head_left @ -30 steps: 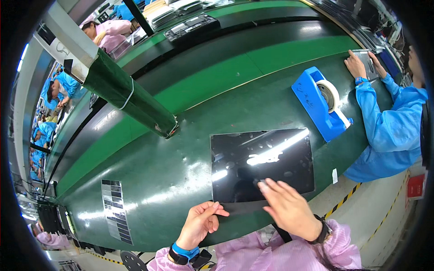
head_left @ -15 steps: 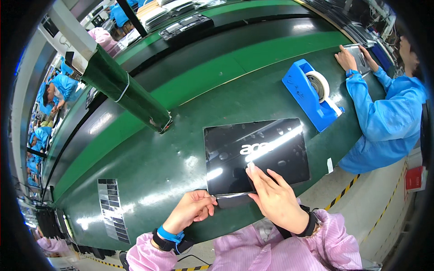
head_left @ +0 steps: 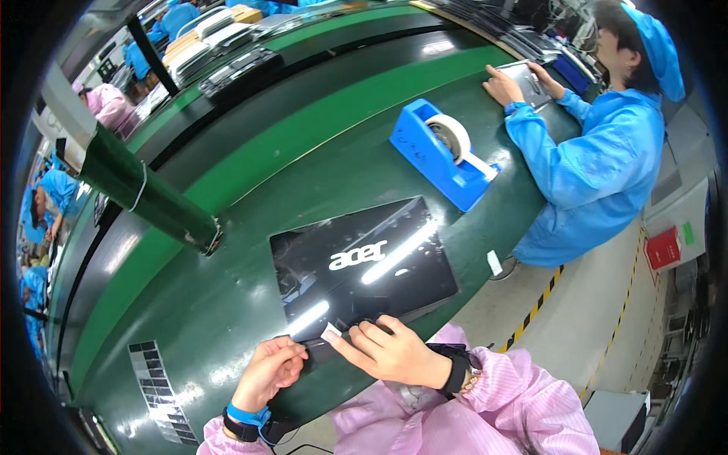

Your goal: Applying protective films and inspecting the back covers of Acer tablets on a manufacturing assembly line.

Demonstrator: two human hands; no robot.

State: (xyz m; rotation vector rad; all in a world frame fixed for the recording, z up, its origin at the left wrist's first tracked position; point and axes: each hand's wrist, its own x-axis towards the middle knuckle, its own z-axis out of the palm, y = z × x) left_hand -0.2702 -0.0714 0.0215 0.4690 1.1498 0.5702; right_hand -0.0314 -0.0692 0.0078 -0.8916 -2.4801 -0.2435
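Between the two grips, at the near edge of the green tabletop (head_left: 227,303) — a glossy black laptop (head_left: 364,262), lid shut, lying flat with a bright reflection across it. Right hand (head_left: 390,353) resting on the laptop's near edge, fingers pressed together on a small white tag (head_left: 331,331) at its fingertips. Left hand (head_left: 269,369) just left of that, curled and pinching a dark strip (head_left: 318,350) at the same edge, blue wristband (head_left: 246,415) at the wrist. Beyond the grips, further up the tabletop, a blue tape dispenser (head_left: 440,155) with a white roll. Right of it, a co-worker's blue sleeve (head_left: 561,163), hands on a flat grey panel (head_left: 531,76). Far left, a green-wrapped post (head_left: 144,193) slanting down onto the tabletop.
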